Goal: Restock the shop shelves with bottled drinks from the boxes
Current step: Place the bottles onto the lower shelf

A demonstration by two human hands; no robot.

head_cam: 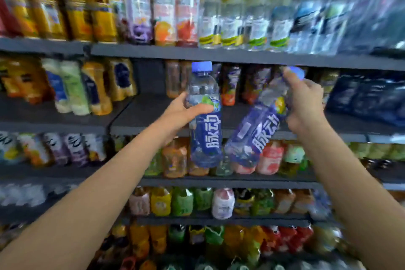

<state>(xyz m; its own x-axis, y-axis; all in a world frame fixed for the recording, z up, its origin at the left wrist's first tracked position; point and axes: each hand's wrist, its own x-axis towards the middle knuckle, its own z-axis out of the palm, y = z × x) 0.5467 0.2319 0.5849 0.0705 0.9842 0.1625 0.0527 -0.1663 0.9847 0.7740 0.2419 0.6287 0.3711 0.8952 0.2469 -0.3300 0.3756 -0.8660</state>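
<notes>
I hold two clear drink bottles with blue labels and blue caps in front of the dark shelves. My left hand (183, 114) grips the upright bottle (206, 136) round its middle. My right hand (303, 103) grips the second bottle (256, 136) near its neck; this one tilts with its base swung down to the left. Both bottles hang in the air before the second shelf (153, 114), which has a bare stretch right behind them. A few bottles stand at the back of that shelf.
Rows of juice, tea and water bottles fill the top shelf (219, 55) and the lower shelves (219, 182). Yellow and green bottles (72, 87) stand at left on the second shelf, dark blue packs (368, 98) at right. The picture is motion-blurred.
</notes>
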